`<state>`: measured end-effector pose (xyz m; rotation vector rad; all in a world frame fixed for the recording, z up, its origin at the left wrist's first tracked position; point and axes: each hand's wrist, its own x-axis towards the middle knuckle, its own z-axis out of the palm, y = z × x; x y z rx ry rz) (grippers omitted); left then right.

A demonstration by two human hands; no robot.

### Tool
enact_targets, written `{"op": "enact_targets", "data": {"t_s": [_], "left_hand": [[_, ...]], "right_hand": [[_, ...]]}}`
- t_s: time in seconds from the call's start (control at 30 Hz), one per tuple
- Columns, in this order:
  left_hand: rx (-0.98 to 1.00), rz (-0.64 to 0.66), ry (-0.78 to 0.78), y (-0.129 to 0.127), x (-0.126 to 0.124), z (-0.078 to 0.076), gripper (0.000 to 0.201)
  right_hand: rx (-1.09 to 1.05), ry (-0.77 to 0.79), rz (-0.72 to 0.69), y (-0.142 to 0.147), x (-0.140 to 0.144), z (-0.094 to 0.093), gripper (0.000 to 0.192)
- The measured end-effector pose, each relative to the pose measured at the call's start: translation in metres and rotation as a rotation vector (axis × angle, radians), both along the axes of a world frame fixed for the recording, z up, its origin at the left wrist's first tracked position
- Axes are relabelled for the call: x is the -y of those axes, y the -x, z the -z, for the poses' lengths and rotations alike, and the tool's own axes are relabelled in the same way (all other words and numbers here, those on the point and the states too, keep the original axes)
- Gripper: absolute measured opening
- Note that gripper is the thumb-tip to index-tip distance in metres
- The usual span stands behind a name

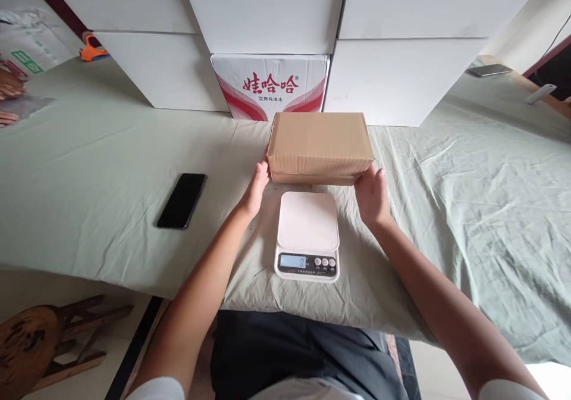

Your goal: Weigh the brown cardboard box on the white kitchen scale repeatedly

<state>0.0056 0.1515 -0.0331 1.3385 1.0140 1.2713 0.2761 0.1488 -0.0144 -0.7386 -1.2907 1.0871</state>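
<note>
Between my two hands is a brown cardboard box (320, 141), just beyond the scale. My left hand (257, 188) presses against its left side, with the fingers partly hidden behind it. At the lower right corner, my right hand (373, 193) grips the box, and most of those fingers are out of sight underneath or behind. Closer to me lies a white digital kitchen scale (307, 221) with a bare platform. Its lit display (293, 262) reads 0, with several buttons to the right.
White cartons (267, 13) form a wall at the back, one with red printing (270, 87). A black smartphone (182, 200) lies left on the green cloth (111, 150). Another person's hands (11, 96) show at far left, near orange-handled scissors (93, 47). A wooden stool (35, 346) stands below.
</note>
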Motion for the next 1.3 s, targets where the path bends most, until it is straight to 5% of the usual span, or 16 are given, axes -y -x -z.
{"op": "enact_targets", "data": {"t_s": [0.17,0.27,0.43,0.63,1.3], "left_hand": [[0.021,0.008,-0.124,0.0,0.048,-0.046,0.086],[0.032,-0.027,-0.116,-0.001,0.086,-0.058,0.088],[0.008,-0.078,-0.039,0.0,0.131,-0.045,0.088],[-0.011,-0.089,0.009,0.001,0.155,-0.028,0.09],[0.008,-0.073,0.066,0.0,0.166,-0.015,0.087]], "right_hand": [[0.048,-0.035,0.011,-0.001,0.041,-0.043,0.064],[0.053,0.01,0.015,-0.002,0.074,-0.052,0.064],[-0.012,0.097,0.019,0.002,0.117,-0.04,0.064],[-0.062,0.165,0.013,0.005,0.14,-0.025,0.065],[-0.056,0.219,0.058,0.006,0.154,-0.003,0.062]]}}
